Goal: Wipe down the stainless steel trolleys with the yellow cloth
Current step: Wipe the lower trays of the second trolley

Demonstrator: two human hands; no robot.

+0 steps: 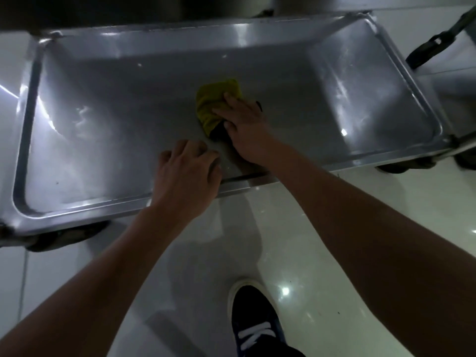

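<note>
The smooth, round-cornered stainless steel trolley tray [108, 104] gleams; the left hand [185, 173] rests on its near rim, fingers loosely curled, holding nothing; the right hand [242, 127] presses flat, spread fingers on the crumpled yellow cloth [211, 104] mid-tray.

no readable text, labels or numbers

**One Trolley, One Cloth, Two Hands**

One stainless steel trolley [108, 130] fills the view, with two of its wheels [67, 238] showing under the near edge. One yellow cloth [213, 104] lies on its tray. Two bare hands appear: one left hand [188, 173] and one right hand [244, 124]. One dark shoe [255, 320] with white laces stands on the tiled floor [322, 228].
</note>
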